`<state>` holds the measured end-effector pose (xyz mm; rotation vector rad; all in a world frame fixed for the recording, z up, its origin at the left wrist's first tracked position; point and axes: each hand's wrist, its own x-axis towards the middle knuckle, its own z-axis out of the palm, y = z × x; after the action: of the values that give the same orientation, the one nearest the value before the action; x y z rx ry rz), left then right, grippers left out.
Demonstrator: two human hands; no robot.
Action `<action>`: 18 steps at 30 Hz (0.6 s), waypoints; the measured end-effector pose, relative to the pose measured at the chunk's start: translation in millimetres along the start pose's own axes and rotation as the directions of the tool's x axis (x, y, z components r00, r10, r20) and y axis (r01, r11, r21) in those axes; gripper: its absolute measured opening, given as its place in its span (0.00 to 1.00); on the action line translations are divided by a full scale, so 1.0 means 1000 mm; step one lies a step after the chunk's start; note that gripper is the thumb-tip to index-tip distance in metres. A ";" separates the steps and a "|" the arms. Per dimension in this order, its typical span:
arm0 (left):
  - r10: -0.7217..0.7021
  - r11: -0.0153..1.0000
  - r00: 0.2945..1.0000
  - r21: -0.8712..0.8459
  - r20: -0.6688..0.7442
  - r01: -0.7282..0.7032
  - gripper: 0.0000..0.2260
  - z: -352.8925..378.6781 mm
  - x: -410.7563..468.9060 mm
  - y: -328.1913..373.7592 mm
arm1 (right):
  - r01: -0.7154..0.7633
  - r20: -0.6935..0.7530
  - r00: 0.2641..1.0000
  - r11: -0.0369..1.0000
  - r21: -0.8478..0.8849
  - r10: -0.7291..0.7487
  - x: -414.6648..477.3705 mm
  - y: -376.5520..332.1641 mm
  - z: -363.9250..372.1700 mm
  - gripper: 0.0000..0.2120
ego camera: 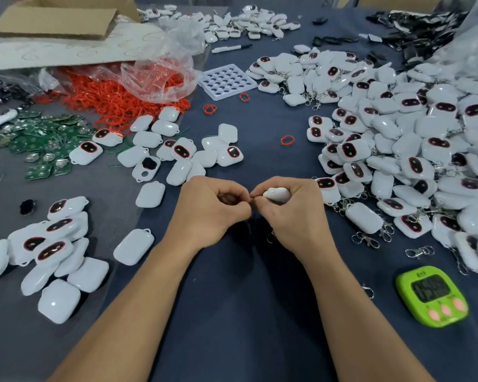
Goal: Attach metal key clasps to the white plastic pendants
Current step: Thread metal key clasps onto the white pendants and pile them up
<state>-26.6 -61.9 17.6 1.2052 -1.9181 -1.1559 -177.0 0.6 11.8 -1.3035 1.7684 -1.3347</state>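
My right hand (293, 213) grips a white plastic pendant (277, 194) at the table's middle. My left hand (210, 210) is curled right beside it, its fingertips pinching something small at the pendant's end; the piece is mostly hidden. A metal key clasp (271, 237) dangles below my right hand. Loose clasps (366, 239) lie to the right. Bare white pendants (53, 257) lie in a pile at the left, and a big heap of pendants with clasps (411, 150) fills the right.
A green timer (432, 295) sits at the near right. Red rubber rings (116, 97) spill from a plastic bag at the back left, by green circuit boards (39, 139). A white hole tray (226, 81), a marker (232, 48) and a cardboard box (61, 17) lie further back.
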 end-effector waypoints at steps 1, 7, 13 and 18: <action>0.001 1.000 1.000 -0.001 0.005 -0.001 0.08 0.000 0.000 0.000 | 0.009 0.007 1.000 1.000 0.003 -0.009 0.000 0.000 -0.001 0.12; 0.010 1.000 1.000 -0.015 0.005 -0.010 0.06 0.002 0.000 -0.003 | 0.073 -0.001 0.997 0.997 -0.006 -0.073 -0.001 0.000 -0.002 0.13; -0.043 0.993 0.997 -0.115 -0.066 0.035 0.05 0.002 0.000 0.000 | 0.043 -0.016 0.999 0.998 0.047 -0.042 0.001 0.000 0.002 0.11; 0.155 0.945 0.856 0.327 -0.494 0.018 0.04 -0.017 0.006 -0.009 | -0.079 -0.013 0.997 0.996 0.036 0.080 0.004 0.005 0.007 0.12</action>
<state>-11.8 -75.1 17.6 1.4262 -1.7406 -0.4127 -174.3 -5.5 5.4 -1.1948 1.7797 -1.3281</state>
